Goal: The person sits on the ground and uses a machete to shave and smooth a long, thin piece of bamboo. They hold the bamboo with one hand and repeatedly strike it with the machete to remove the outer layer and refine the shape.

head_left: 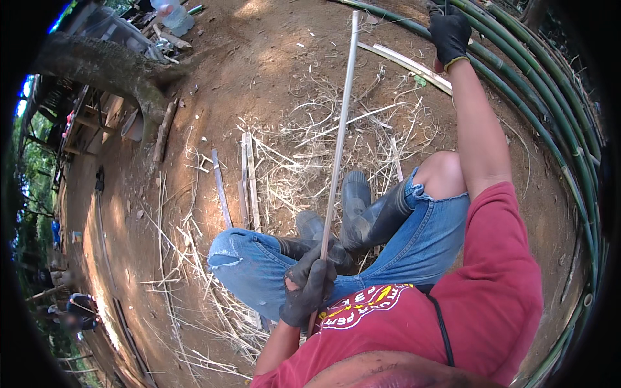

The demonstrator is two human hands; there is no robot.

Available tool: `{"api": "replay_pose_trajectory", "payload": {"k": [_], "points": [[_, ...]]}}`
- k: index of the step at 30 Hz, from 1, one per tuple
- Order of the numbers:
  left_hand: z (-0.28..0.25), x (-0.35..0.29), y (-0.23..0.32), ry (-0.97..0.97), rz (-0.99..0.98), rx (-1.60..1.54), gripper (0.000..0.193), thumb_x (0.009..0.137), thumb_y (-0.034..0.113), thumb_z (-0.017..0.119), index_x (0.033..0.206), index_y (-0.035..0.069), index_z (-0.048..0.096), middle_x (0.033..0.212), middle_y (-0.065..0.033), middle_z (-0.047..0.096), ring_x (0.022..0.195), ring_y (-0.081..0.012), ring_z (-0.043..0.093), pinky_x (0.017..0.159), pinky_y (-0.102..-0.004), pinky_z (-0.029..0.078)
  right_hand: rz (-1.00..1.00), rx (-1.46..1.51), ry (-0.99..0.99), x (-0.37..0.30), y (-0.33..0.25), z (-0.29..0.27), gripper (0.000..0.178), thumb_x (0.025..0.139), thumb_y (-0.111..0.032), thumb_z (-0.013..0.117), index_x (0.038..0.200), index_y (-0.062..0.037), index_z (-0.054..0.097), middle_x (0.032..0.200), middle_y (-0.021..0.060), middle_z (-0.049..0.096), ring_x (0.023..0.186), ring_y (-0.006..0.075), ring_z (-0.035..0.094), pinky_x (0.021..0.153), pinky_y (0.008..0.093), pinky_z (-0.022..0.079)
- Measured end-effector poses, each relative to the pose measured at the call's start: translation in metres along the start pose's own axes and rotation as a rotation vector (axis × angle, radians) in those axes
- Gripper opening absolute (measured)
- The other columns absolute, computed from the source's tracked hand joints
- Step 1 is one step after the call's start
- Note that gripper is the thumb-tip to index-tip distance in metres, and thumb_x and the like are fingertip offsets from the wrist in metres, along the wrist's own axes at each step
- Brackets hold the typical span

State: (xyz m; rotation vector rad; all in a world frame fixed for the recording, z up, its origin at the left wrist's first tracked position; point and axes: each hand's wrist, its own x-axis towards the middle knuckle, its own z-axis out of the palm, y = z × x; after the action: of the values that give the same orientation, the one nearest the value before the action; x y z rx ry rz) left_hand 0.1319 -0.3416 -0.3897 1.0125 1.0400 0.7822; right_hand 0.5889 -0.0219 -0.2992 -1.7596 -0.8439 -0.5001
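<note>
My left hand [307,288], in a dark glove with a worn hole, is closed around a long, pale split-bamboo strip [343,116]. The strip rises from my lap between my knees and reaches up to the top of the view. My right arm is stretched far out to the upper right. At its end my right hand [449,35], in a black glove with a yellow cuff edge, has its fingers curled. Something narrow and dark shows at its top, too little to name. The hand is right beside the green bamboo poles [550,84].
Pale shavings [310,168] and thin slivers lie around my rubber boots [356,200]. Flat strips [414,68] rest near the poles. At left are a tree trunk [97,68], a short log [166,129] and a distant person [82,310]. A plastic jug [174,17] stands at upper left.
</note>
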Motion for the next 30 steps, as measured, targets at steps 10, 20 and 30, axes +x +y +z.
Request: {"api": "replay_pose_trajectory", "payload": {"k": [10, 20, 30], "points": [[-0.011, -0.018, -0.003, -0.136, -0.050, 0.224, 0.040, 0.104, 0.029, 0.050, 0.131, 0.001, 0.058, 0.071, 0.0006, 0.058, 0.055, -0.0051, 0.049, 0.050, -0.0228, 0.040, 0.059, -0.262, 0.137, 0.038, 0.120, -0.023, 0.038, 0.083, -0.048, 0.065, 0.086, -0.0112, 0.074, 0.087, 0.0207, 0.071, 0.087, 0.0401, 0.068, 0.077, 0.0489, 0.053], [-0.068, -0.065, 0.015, 0.213, -0.100, -0.024, 0.056, 0.101, 0.045, 0.052, 0.132, -0.002, 0.054, 0.075, -0.0031, 0.066, 0.056, -0.0080, 0.058, 0.050, -0.0229, 0.047, 0.144, -0.162, -0.184, 0.011, 0.128, -0.033, 0.052, 0.087, -0.061, 0.061, 0.102, -0.0136, 0.074, 0.078, 0.0133, 0.073, 0.072, 0.0280, 0.072, 0.069, 0.0422, 0.054], [-0.065, -0.044, 0.037, 0.287, 0.178, -0.082, 0.060, 0.104, 0.048, 0.043, 0.133, -0.004, 0.050, 0.071, -0.0042, 0.061, 0.051, -0.0067, 0.052, 0.047, -0.0202, 0.042, -0.304, 0.060, -0.463, -0.036, 0.027, 0.000, 0.044, 0.095, -0.052, 0.057, 0.121, -0.0194, 0.068, 0.091, 0.0141, 0.072, 0.090, 0.0349, 0.069, 0.076, 0.0420, 0.053]]}}
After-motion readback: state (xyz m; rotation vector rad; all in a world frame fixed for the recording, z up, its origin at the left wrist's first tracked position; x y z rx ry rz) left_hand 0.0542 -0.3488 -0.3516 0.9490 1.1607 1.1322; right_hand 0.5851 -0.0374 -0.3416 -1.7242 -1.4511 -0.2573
